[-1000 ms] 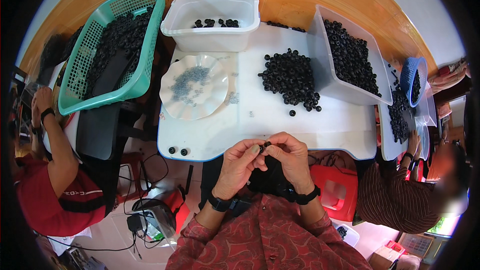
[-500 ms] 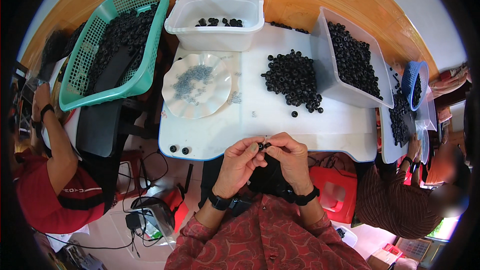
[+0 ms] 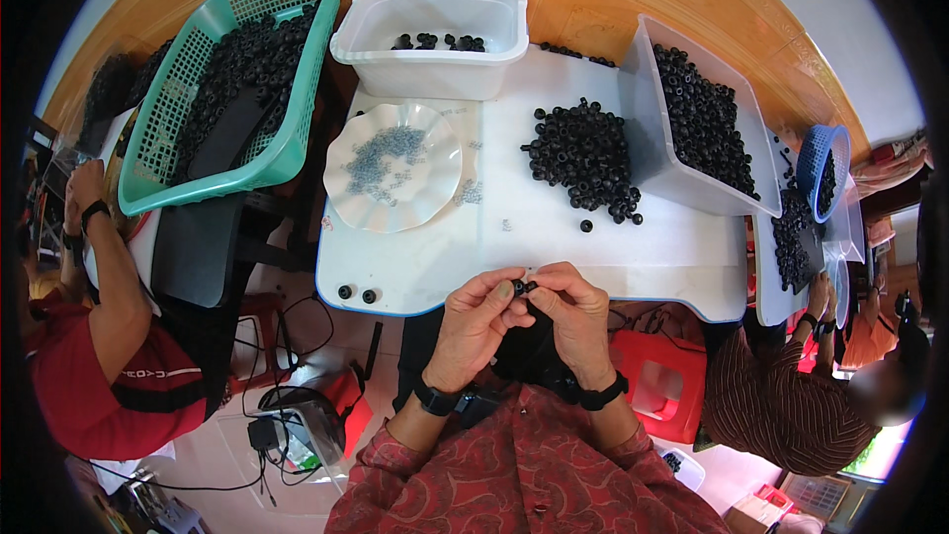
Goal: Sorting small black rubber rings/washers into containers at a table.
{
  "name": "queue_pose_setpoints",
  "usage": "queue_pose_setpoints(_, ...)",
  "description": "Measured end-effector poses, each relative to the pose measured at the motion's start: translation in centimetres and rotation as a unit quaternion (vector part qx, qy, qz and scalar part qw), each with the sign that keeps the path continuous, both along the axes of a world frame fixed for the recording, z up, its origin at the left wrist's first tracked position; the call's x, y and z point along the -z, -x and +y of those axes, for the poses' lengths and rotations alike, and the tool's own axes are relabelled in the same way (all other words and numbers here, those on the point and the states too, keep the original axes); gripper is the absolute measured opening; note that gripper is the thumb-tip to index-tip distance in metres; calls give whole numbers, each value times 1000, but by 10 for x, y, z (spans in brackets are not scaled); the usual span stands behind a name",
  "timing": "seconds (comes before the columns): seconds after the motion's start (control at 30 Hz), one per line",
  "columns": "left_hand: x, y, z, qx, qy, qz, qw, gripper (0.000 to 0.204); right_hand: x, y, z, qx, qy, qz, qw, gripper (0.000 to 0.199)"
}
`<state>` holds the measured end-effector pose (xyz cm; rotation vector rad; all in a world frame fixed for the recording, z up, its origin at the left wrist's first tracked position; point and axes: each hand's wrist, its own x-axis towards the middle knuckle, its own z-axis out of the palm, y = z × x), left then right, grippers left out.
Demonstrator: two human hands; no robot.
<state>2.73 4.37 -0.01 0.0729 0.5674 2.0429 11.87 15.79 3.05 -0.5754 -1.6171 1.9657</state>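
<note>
Layout relative to the table [image 3: 672, 247]: a plate [image 3: 392, 181] is set on its left part, a pile of rings [image 3: 585, 159] at centre, a tub [image 3: 431, 25] at the far edge, a bin [image 3: 692, 129] at right; a basket [image 3: 232, 89] is placed beyond its left side.

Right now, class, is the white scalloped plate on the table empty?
No, the white plate holds a scatter of small grey metal pieces across its middle.

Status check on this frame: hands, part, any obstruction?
Left hand and right hand together pinching one small black ring at the white table edge. Loose ring pile beyond. Nothing blocking.
</note>
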Motion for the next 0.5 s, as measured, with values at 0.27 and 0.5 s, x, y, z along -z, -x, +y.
queue_pose_setpoints(0.27,-3,-2,1,-8,22,16,1000,26,3,1,-2,8,8,17,1000,14)
queue_pose_setpoints(0.5,-2,-3,1,-8,23,36,999,25,5,0,-2,13,6,10,1000,14)
